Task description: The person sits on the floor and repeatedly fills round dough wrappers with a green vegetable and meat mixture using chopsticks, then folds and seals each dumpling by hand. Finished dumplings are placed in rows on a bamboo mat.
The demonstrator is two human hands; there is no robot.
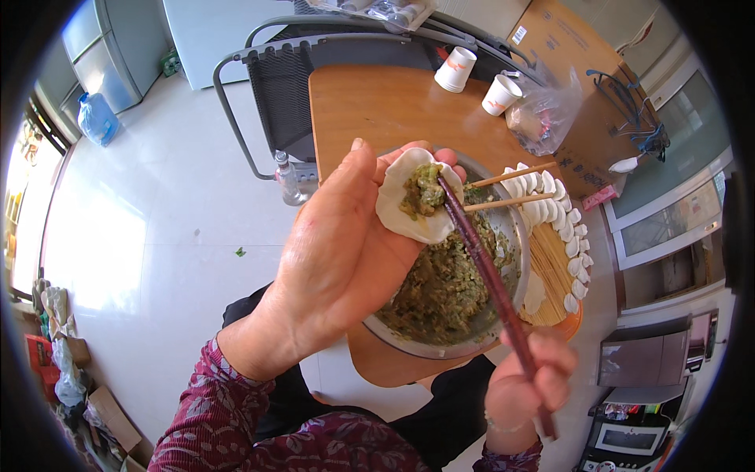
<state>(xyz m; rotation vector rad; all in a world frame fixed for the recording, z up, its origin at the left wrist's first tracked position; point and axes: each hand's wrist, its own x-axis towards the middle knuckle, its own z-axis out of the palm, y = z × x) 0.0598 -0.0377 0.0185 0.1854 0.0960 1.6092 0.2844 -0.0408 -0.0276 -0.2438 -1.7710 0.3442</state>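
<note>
A round dumpling wrapper (392, 197) lies across the palm and fingers of my left hand (348, 253), which is raised over a metal bowl. Green and brown filling (423, 192) sits on the wrapper. My right hand (528, 377) grips dark red chopsticks (492, 277), whose tips touch this filling. Below is the metal bowl (522, 253) of chopped filling (451, 295), with a pair of light wooden chopsticks (519, 200) jutting over its right side. Folded dumplings (571, 248) line the edge of a round slatted tray (551, 277), and a flat wrapper (534, 293) lies near its lower left.
The wooden table (377, 106) bears two paper cups (455, 69) and a clear plastic bag (545, 112) at its far side. A folding chair or lounger (277, 88) stands behind. A glass bottle (289, 180) is on the floor left of the table. A large cardboard box (596, 118) stands at the right.
</note>
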